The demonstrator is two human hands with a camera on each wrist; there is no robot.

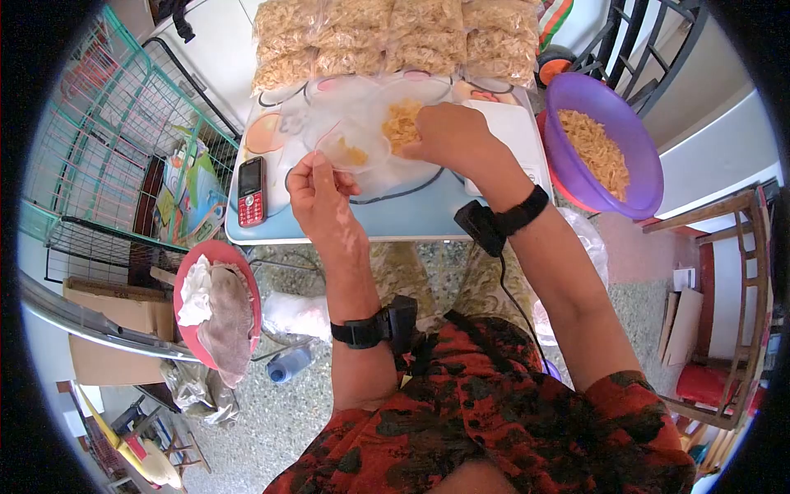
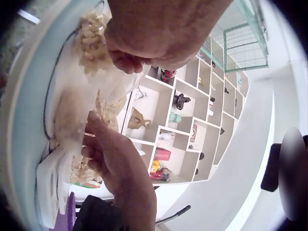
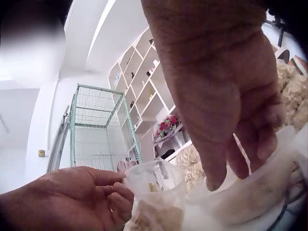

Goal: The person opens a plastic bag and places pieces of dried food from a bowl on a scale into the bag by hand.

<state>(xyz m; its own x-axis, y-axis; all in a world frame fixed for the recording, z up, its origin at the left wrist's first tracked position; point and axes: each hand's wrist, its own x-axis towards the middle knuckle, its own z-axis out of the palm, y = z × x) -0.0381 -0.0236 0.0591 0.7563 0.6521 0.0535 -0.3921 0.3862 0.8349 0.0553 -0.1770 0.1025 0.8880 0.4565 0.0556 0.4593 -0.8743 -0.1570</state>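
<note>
My left hand (image 1: 322, 193) pinches the rim of a clear plastic bag (image 3: 156, 180) between thumb and fingers. A few yellowish dried pieces (image 1: 352, 154) show inside the bag. Just right of it, my right hand (image 1: 461, 140) reaches down into a heap of the same dried pieces (image 1: 400, 122), lying in translucent plastic. In the right wrist view its thumb and fingers point downward, with the translucent plastic edge (image 3: 288, 139) beside them. I cannot tell whether the right fingers grip any pieces.
Stacked filled bags (image 1: 354, 41) line the table's far side. A white flat device (image 1: 518, 132) lies by the right hand. A purple basin (image 1: 650, 165) of dried pieces stands at the right. A red phone (image 1: 252, 193) rests at the table's left edge, near a green wire cage (image 1: 107, 123).
</note>
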